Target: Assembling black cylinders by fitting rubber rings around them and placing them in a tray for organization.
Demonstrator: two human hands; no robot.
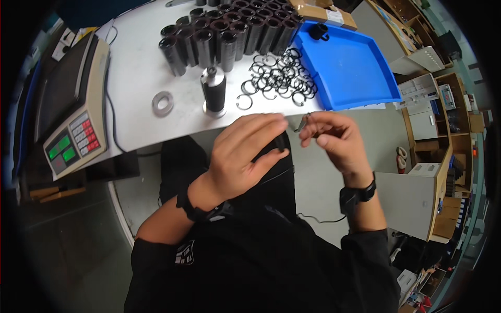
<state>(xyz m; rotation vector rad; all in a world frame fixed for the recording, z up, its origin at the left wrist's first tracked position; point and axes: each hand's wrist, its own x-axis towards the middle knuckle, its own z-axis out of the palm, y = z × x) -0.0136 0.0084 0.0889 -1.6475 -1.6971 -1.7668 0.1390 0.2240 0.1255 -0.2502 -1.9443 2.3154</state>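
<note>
Just off the table's front edge, my left hand (237,156) is closed round a dark piece (282,142) that looks like a black tube, mostly hidden by the fingers. To its right, my right hand (336,141) pinches a small dark snap ring (301,124), partly covered by the fingertips. A loose heap of black snap rings (282,75) lies on the table beyond both hands. Left of the heap, a metal post with a black sleeve (214,91) stands upright on a round base. Several black tubes (228,49) stand packed together at the back.
A blue tray (352,65) sits at the table's right, with a black mug-shaped part (317,32) at its far corner. A flat grey ring (163,103) lies left of the post. The weighing scale (75,109) occupies the left edge; its cable (111,112) runs alongside.
</note>
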